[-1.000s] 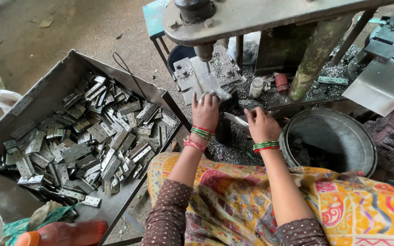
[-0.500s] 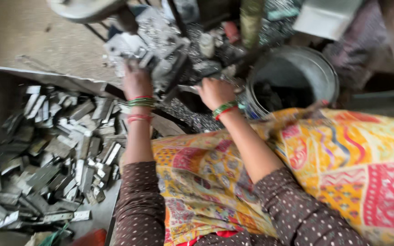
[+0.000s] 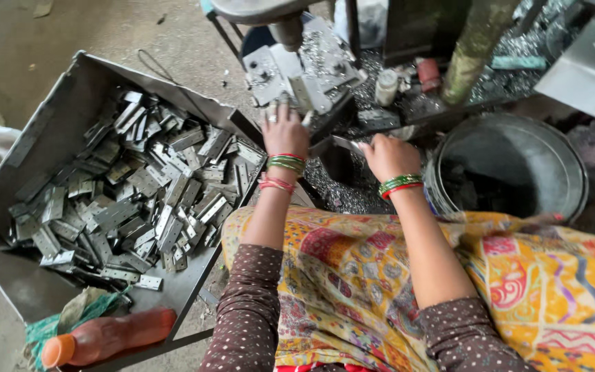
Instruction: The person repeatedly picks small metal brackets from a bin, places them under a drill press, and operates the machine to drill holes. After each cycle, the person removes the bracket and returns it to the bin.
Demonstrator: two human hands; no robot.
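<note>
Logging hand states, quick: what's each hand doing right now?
Left hand: open, fingers spread on a metal plate under the press.
Right hand: closed on a flat metal piece.

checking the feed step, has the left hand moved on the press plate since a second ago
No: the left hand rests at the near edge of the press plate, as before; only the camera shifted.

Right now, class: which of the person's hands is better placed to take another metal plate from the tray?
Probably the left hand: it is on the tray's side, while the right hand holds a metal piece.
</note>
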